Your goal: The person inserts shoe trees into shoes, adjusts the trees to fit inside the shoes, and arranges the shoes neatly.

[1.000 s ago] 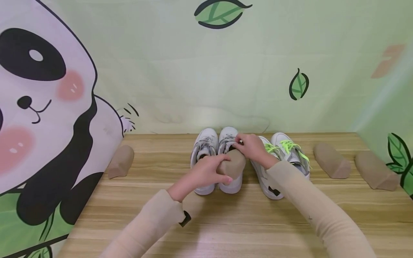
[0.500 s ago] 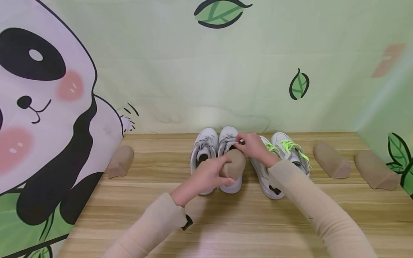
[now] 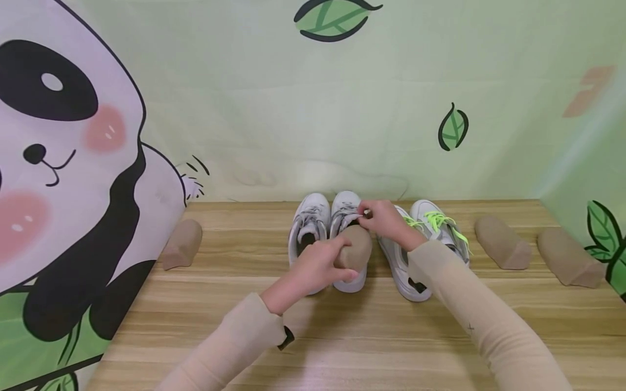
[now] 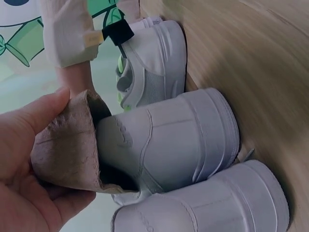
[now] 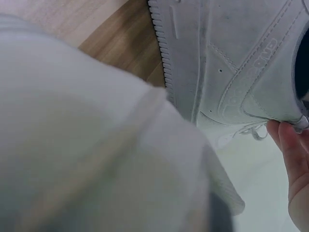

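My left hand (image 3: 315, 265) grips a brown molded-pulp shoe insert (image 3: 359, 250) between thumb and fingers, over the opening of a white sneaker (image 3: 346, 202). In the left wrist view the hollow end of the insert (image 4: 67, 150) overlaps the sneaker's heel (image 4: 154, 140). With its fingertips, my right hand (image 3: 385, 221) pinches the upper edge of the same sneaker by the laces; the right wrist view shows these fingers (image 5: 290, 145) at the collar. The insert's front end is hidden inside or behind the shoe opening. Against its left side stands the matching white sneaker (image 3: 313, 209).
A second pair of white sneakers (image 3: 442, 231) with neon-green laces stands on the right, partly behind my right forearm. Brown pulp inserts lie on the wooden floor: one at left (image 3: 183, 244), two at right, such as this insert (image 3: 502, 243). A panda-print backdrop (image 3: 235, 108) rises behind.
My left hand has shifted slightly right and up, still on the insert, exposing more of the left sneaker's opening. The right hand stays at the shoe edge with barely any movement.
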Tool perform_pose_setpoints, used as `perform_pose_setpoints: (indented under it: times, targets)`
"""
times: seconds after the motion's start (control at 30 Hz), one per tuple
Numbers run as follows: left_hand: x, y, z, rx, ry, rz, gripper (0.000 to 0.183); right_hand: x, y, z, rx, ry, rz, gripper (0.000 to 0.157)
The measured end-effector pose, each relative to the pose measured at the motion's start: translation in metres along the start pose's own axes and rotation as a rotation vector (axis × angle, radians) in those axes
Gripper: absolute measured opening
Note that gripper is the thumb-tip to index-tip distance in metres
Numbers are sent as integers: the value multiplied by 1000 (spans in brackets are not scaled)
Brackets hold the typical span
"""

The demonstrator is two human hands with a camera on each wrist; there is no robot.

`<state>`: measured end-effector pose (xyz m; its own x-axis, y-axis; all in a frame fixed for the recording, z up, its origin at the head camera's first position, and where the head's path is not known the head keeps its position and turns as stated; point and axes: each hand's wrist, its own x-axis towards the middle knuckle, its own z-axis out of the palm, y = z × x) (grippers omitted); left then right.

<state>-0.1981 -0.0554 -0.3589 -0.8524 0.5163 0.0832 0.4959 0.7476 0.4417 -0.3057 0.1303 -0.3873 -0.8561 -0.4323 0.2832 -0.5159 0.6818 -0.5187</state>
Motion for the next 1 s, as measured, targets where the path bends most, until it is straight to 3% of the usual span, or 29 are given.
perform_pose_setpoints:
  times: [0.43, 0.83, 1.0]
  targets:
    - [5, 14, 3, 13, 40, -100, 56, 3, 0, -2, 13, -38, -4, 7]
    - [8, 17, -2, 62, 40, -99, 59, 0, 1, -3, 71, -53, -11, 10]
    - [8, 15, -5, 37, 42, -93, 56, -1, 1, -3, 61, -61, -13, 12]
